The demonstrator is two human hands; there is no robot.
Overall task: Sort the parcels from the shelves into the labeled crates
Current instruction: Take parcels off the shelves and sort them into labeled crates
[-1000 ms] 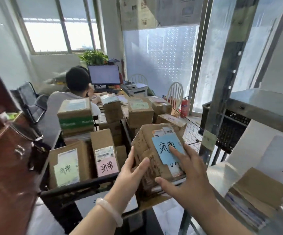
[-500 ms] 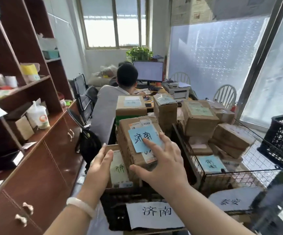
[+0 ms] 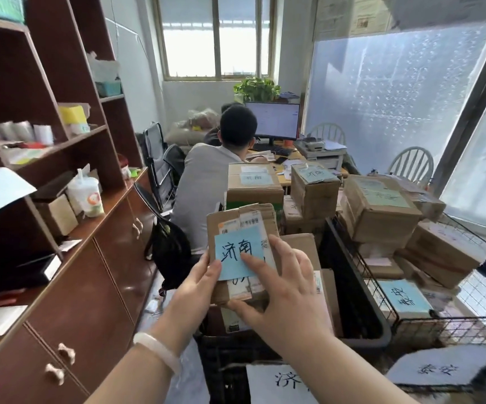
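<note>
Cardboard parcel (image 3: 244, 228), gripped by the left hand (image 3: 198, 284) and clasped underneath by the spread right hand (image 3: 288, 295), could be toppled off the crowded near crate (image 3: 224, 363) if released askew.

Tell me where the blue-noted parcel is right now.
In the head view, centre frame: the parcel is held between the left hand and right hand, above the black crate with the white label.
</note>
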